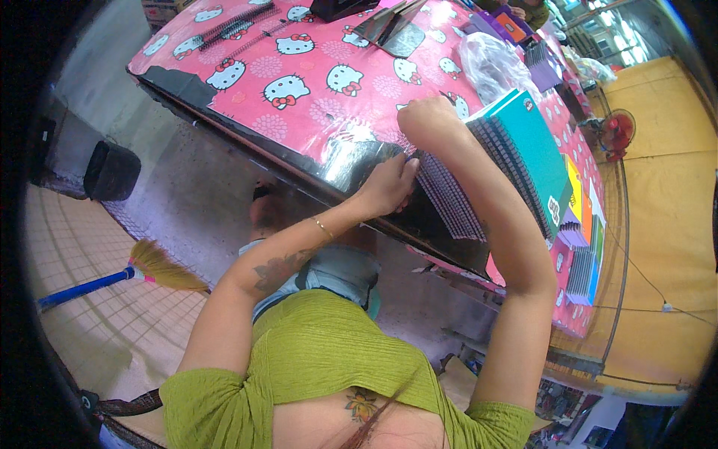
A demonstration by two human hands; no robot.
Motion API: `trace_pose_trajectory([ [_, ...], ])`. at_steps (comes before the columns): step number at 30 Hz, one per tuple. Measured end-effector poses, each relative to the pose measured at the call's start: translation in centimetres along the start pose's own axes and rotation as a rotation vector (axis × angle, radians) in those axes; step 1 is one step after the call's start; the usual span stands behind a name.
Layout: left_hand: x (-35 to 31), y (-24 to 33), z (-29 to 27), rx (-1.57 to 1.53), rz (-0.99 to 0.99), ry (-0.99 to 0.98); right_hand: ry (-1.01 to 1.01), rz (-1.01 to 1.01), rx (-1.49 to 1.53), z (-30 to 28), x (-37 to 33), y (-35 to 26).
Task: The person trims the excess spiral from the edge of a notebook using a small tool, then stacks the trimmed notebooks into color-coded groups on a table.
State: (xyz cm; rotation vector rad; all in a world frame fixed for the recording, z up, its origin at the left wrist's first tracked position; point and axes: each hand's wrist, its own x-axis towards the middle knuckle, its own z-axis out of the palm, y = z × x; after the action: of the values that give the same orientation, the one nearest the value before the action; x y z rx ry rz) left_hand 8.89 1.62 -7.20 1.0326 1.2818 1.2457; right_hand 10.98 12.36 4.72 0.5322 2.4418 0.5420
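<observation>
At the table's near edge, my left hand is closed, fingers pinched, beside the spiral-bound edge of a dark notebook stack. What it pinches is too small to make out. Just beyond, my right hand makes a fist above the far end of that spiral edge, its fingers turned away, so anything inside is hidden. A glossy black cover lies under and left of my left hand. To the right of my right forearm stands a stack of teal spiral notebooks.
A pink cartoon-cat cloth covers the table. Loose black spiral coils lie far left, a clear plastic bag far right. More colourful notebooks are at the right edge. A broom and black bin are left; a red fan is right.
</observation>
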Motion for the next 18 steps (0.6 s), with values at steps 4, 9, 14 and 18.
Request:
trace_pose_trajectory([
  [4,-1.5,-1.2,0.1,0.001,0.047,-0.004,0.065,0.008,0.043,-0.1,-0.2,-0.2],
  [9,-0.8,-1.4,-0.3,0.002,-0.017,-0.025,0.153,-0.04,0.038,-0.7,-0.3,-1.1],
  [14,-0.1,-1.9,0.0,-0.027,0.005,-0.02,0.017,0.041,0.024,0.6,0.4,-0.3],
  [18,-0.7,-1.4,0.1,-0.041,-0.034,-0.016,0.043,0.05,0.046,1.3,0.6,-0.3],
])
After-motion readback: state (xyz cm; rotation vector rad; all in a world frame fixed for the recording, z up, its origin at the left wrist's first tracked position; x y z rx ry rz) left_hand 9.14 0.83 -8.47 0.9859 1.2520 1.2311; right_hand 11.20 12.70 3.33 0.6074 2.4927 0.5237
